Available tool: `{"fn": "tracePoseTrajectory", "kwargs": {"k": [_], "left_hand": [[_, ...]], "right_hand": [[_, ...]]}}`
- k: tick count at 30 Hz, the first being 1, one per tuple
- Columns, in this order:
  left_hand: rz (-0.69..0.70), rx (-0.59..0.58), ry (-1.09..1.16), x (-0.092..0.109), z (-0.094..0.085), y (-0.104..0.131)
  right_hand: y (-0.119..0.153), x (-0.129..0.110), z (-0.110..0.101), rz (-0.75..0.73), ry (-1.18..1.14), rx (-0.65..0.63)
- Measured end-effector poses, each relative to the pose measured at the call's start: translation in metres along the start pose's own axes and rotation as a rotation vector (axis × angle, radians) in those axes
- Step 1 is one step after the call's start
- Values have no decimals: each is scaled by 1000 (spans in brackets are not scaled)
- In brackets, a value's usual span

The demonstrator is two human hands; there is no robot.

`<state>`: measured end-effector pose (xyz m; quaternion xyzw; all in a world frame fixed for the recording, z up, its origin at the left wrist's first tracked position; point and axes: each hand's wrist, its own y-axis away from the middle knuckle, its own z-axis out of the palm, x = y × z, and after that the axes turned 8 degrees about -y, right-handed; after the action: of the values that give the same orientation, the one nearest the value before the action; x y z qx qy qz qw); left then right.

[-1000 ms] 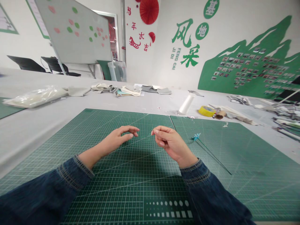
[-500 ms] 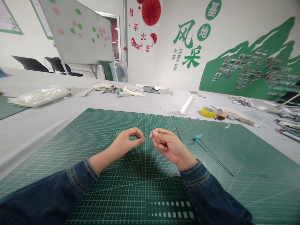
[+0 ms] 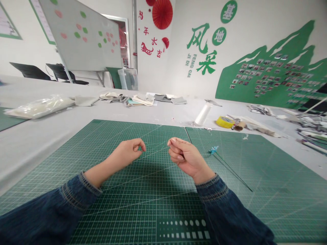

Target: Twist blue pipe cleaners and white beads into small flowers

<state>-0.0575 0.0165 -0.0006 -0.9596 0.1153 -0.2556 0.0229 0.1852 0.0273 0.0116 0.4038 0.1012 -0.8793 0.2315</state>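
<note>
Over the green cutting mat [image 3: 114, 190], my left hand [image 3: 127, 151] has its fingers curled, thumb near the index finger. Whatever it may hold is too small to make out. To its right, my right hand [image 3: 186, 156] is closed, thumb pressed on the index finger, other fingers folded; anything in that pinch is too fine to see. A gap separates the two hands. A blue beaded flower [image 3: 213, 150] on a thin dark green stem [image 3: 233, 172] lies on the right-hand mat [image 3: 276, 177], beyond my right hand.
Behind the mats are a white cone-shaped spool [image 3: 203, 115], yellow tape [image 3: 224, 121], a cardboard roll [image 3: 239, 126] and cloth pieces [image 3: 143, 99]. A clear plastic bag [image 3: 41, 107] lies at the left, and more fabric scraps [image 3: 313, 120] at the far right.
My left hand has moved left, widening the gap between the hands. My right hand has shifted slightly, its fingers folded more tightly. The view has shifted slightly.
</note>
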Motion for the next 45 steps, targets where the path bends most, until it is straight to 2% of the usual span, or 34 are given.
{"fn": "tracePoseTrajectory", "kwargs": {"k": [6, 13, 20, 24, 32, 36, 41, 45], "left_hand": [[35, 5, -154, -8, -5, -3], [29, -48, -348, -15, -12, -4], [5, -119, -296, -10, -18, 0], [29, -153, -300, -5, -18, 3], [91, -134, -277, 5, -21, 8], [176, -99, -192, 2, -19, 11], [355, -35, -91, -6, -12, 11], [496, 19, 27, -2, -12, 11]], "right_hand": [[0, -4, -3, -29, -2, 33], [3, -11, -4, -79, -37, 17], [3, -11, -5, -68, -20, 19], [2, -11, -6, -23, -116, 24], [-1, -11, -13, -23, -175, 110], [-1, -12, -12, -45, -171, 132], [-2, -12, -12, -41, -164, 148], [-2, -12, -12, -28, -156, 154]]}}
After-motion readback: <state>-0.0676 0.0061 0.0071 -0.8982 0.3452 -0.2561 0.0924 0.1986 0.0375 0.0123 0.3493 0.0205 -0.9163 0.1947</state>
